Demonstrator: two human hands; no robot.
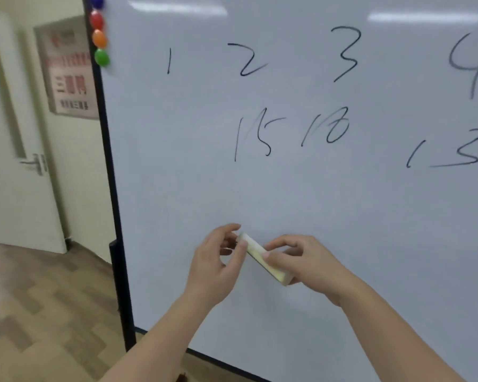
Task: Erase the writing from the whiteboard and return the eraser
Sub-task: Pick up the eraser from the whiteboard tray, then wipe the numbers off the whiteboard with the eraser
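Note:
A large whiteboard (315,205) in a black frame fills most of the view. Black handwritten numbers (295,92) run across its upper half: 1, 2, 3, 4 on top, then 15, 10 and 13 below. A pale rectangular eraser (255,250) is held in front of the board's lower part. My right hand (307,263) grips its right end with thumb and fingers. My left hand (218,263) pinches its left end with thumb and fingertips. The eraser lies slanted between both hands.
Several coloured round magnets (100,37) sit in a column at the board's top left. To the left are a white door (20,150) with a metal handle, a wall poster (66,67), and a wood-pattern floor (44,312).

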